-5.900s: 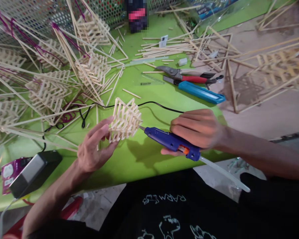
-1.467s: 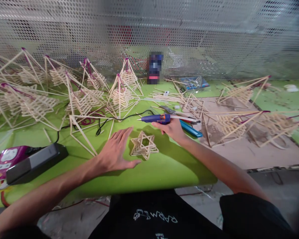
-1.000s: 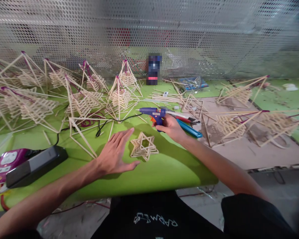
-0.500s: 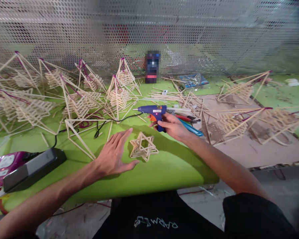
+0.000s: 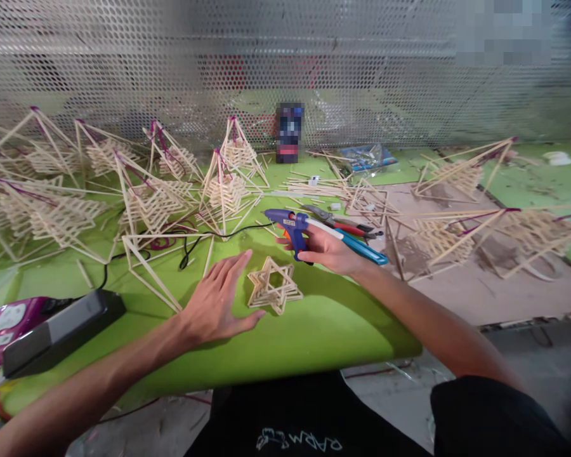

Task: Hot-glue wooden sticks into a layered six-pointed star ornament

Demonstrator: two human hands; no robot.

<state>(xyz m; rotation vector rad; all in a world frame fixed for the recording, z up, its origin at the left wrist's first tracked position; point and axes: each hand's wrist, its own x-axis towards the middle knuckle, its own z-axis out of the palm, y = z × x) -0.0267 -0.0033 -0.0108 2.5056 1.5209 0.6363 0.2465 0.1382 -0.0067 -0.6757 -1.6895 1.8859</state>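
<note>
My right hand (image 5: pixel 330 249) is wrapped round the handle of a blue hot glue gun (image 5: pixel 297 228) with an orange trigger. A white glue stick (image 5: pixel 321 226) sticks out of its back end, and the nozzle points left. Just in front of me lies a star of stacked wooden sticks (image 5: pixel 275 287), flat on the green tabletop (image 5: pixel 333 324). My left hand (image 5: pixel 219 299) rests beside the star's left side, thumb and fingers spread, with nothing in it. The glue gun is held above and behind the star, apart from it.
Several stick pyramids (image 5: pixel 226 184) with purple cord stand at the left and back; others (image 5: pixel 450 235) stand on a board at right. Pliers (image 5: pixel 337 221) and a blue-handled tool (image 5: pixel 361 246) lie past my right hand. A purple power strip (image 5: pixel 14 324) sits at left, a phone (image 5: pixel 289 133) at the back.
The glue gun has tilted, its nozzle end lower and its back end turned toward me, so the glue stick shows more. My left hand and the star have hardly moved.
</note>
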